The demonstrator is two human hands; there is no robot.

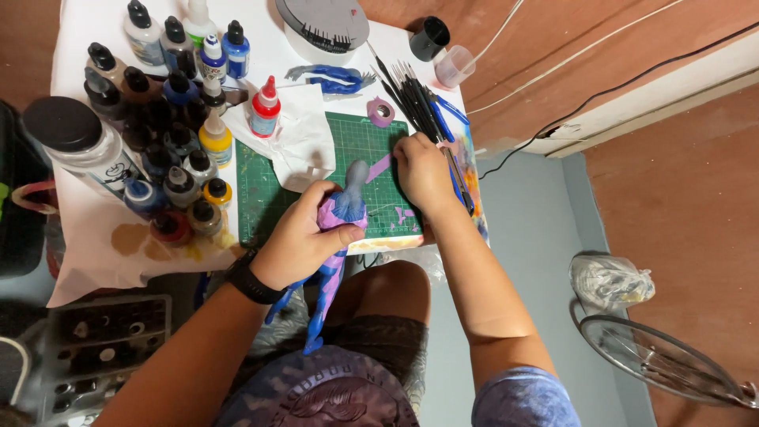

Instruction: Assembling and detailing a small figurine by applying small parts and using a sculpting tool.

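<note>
Fingers of the left hand (299,237) were curled tight around the middle of a painted figurine (338,237), thumb pressed across its purple-pink torso, so the model lay inside the grip with its blue-grey head end poking out above the knuckles over the cutting mat (261,190) and its blue legs trailing down past the wrist toward the lap. A black watch (251,278) banded that wrist. Just beside it, the right hand (425,170) lay palm-down on the mat's right edge, fingers bent and pressed against a strip of purple masking tape (381,168) that ran toward the figurine; whether they pinched the strip could not be told. The mat was green, gridded and smeared with paint. Beyond it sat a small roll of purple tape (380,111), a crumpled white paper towel (296,134), a fan of thin black-handled brushes (411,95) and a loose blue model part (332,77). Left of the mat crowded dropper paint bottles (170,150) with black caps, and a large clear jar (75,138) with a black lid. All rested on a white table (95,24), stained near its front. Farther off lay grey floor, reddish-brown walls and trailing cables (585,99).
</note>
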